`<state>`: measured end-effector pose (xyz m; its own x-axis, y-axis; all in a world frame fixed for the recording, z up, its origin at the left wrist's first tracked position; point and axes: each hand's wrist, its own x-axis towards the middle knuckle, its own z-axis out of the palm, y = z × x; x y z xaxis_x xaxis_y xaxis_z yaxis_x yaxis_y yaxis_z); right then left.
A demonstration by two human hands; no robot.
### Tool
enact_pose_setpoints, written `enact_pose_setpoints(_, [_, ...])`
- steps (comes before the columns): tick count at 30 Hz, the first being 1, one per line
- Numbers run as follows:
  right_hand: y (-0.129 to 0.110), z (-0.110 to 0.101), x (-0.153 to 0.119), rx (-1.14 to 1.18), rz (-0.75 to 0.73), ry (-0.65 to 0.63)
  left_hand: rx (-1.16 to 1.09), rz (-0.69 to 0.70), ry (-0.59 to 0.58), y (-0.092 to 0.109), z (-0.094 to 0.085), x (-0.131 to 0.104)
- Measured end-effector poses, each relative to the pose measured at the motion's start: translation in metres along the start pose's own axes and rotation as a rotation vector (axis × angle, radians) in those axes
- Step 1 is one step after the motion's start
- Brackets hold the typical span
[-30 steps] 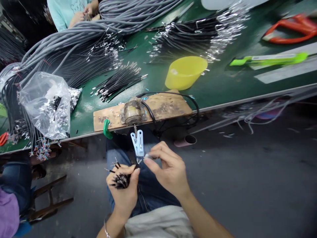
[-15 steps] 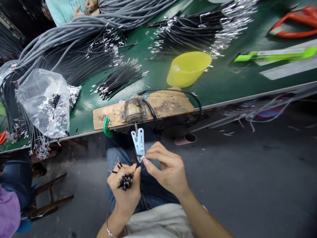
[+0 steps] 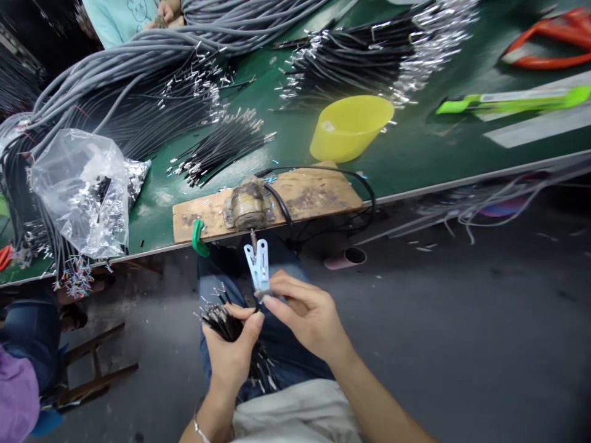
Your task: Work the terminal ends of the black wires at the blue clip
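My left hand (image 3: 231,351) is closed around a bundle of short black cables (image 3: 220,321), whose bare silvery ends fan out on its left. Its thumb and finger pinch one cable that points up toward the clip. The fingertips of my right hand (image 3: 302,311) press together on the silvery end of that cable, just below the blue clothespin (image 3: 258,266). That clothespin hangs from the shaft of a small motor (image 3: 249,206) fixed on a wooden board (image 3: 314,191). The exact point between my fingertips is partly hidden.
On the green table (image 3: 429,154) lie black cable bundles (image 3: 217,151), grey cables (image 3: 152,61), a plastic bag (image 3: 83,191), a yellow cup (image 3: 351,129), a green cutter (image 3: 512,101) and orange-handled pliers (image 3: 549,46). A green clamp (image 3: 198,237) grips the board's edge. A co-worker's hand (image 3: 167,11) shows behind.
My left hand has turned, so the cable bundle now fans out to the left and shows below the hand. My right fingertips stay below the clothespin, shifted slightly left.
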<state>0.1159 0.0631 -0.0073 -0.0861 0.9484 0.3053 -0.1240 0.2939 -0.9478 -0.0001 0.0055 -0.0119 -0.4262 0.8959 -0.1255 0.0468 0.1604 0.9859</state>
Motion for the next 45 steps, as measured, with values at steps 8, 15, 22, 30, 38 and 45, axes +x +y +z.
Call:
enact_pose_setpoints(8, [0.0, 0.002, -0.002, -0.199, -0.191, 0.025, 0.011, -0.026, 0.042, 0.004, -0.002, -0.001])
enact_pose_setpoints(15, [0.001, 0.0, -0.007, -0.339, -0.24, 0.128, -0.033, -0.173, -0.04, 0.003, -0.004, -0.001])
enact_pose_setpoints(22, [-0.005, -0.002, -0.013, -0.543, -0.389, 0.09, 0.083, -0.092, 0.022, 0.007, -0.003, 0.0])
enact_pose_setpoints(30, [-0.002, -0.001, -0.012, -0.415, -0.244, 0.146, 0.136, 0.02, 0.007, 0.022, 0.002, 0.002])
enact_pose_setpoints(38, [0.006, 0.002, -0.003, -0.223, -0.068, 0.109, -0.06, -0.198, -0.04, 0.004, -0.002, 0.0])
enact_pose_setpoints(45, [0.007, 0.002, -0.008, 0.021, 0.124, -0.013, -0.135, -0.28, -0.114, -0.01, -0.003, 0.003])
